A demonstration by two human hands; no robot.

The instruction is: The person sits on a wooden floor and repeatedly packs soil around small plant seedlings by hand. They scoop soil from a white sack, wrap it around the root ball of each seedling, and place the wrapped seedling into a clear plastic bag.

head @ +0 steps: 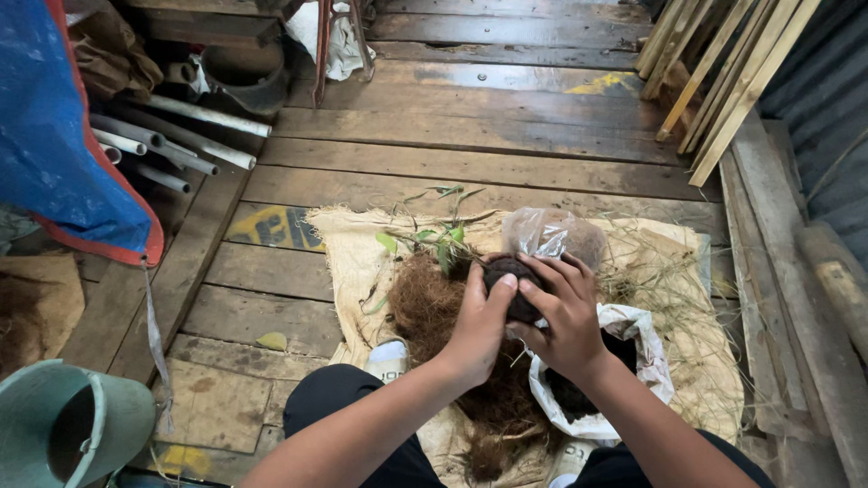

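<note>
From my head camera, I have a dark ball of soil (514, 282) grasped between both hands, just above the sack. My left hand (479, 327) wraps its near side, thumb pressed on top; my right hand (565, 316) cups it from the far side, fingers curled over it. Beneath lies a heap of brown coconut fibre (429, 307) with a small green seedling (443, 239) on a burlap sack (348, 244) spread over the plank floor (470, 136). A clear plastic bag (547, 233) sits just behind, a white bag of soil (624, 361) just right.
</note>
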